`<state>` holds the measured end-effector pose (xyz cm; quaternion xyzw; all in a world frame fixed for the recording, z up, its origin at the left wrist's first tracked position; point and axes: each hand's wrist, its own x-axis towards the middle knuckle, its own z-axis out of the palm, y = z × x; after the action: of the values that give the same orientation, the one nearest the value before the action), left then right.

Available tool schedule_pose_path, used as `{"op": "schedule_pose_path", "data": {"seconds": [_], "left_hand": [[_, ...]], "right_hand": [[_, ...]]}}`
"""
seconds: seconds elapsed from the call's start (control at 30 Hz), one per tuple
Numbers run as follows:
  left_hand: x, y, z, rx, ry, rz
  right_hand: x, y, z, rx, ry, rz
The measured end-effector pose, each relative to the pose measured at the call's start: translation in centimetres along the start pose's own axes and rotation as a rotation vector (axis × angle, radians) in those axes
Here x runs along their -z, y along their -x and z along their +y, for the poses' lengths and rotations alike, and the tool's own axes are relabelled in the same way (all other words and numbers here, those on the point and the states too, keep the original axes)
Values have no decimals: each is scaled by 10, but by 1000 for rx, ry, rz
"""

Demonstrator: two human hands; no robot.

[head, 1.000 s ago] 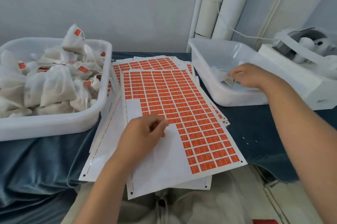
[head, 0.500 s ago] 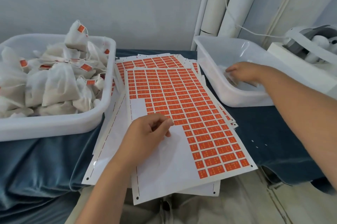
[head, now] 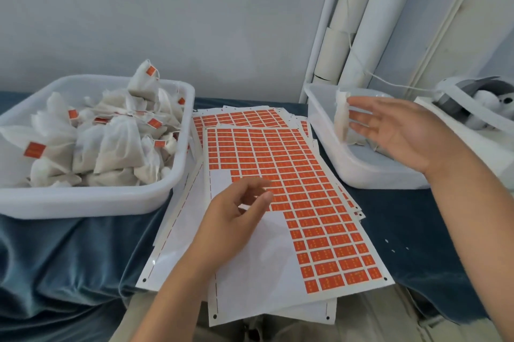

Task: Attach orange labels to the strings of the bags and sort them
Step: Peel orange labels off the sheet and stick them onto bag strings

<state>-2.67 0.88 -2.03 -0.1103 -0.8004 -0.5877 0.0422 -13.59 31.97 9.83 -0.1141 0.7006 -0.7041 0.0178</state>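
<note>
the white bag hung at the blurred fingertips of the right hand over the right tub, its grip impossible to tell, and could drop before reaching the loose, open left hand above the label sheet.

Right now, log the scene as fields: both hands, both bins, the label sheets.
left hand: over the top sheet, fingers loosely curled; unclear whether it pinches a label
right hand: above the right bin, fingers straight, fingertips on a bag
left bin: heaped with labelled bags
right bin: right of the sheets, far less filled
sheets: stacked between the bins; top one bare of labels at its near left part
</note>
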Motion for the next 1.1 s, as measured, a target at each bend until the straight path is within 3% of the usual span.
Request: {"op": "schedule_pose_path", "data": {"seconds": [0.17, 0.3, 0.4, 0.47, 0.53, 0.67, 0.8, 1.1], "left_hand": [[-3, 4, 16, -7, 29, -43], [-11, 7, 22, 78, 257, -59], [-14, 10, 14, 120, 350, -15], [-13, 12, 10, 173, 376, 23], [-12, 13, 8, 244, 405, 58], [-16, 14, 8, 309, 337, 143], [-17, 15, 11, 267, 283, 150], [-11, 17, 16, 113, 164, -17]], "right_hand": [[-72, 49, 25, -100, 110, -43], [-131, 84, 69, -144, 337, -175], [-155, 94, 87, -210, 101, -170], [-160, 98, 83, -250, 113, -180], [-156, 101, 77, -179, 216, -158], [-146, 101, 77, 38, 448, 161], [-148, 100, 81, 64, 681, 80], [-145, 101, 84, 43, 715, 52]]}}
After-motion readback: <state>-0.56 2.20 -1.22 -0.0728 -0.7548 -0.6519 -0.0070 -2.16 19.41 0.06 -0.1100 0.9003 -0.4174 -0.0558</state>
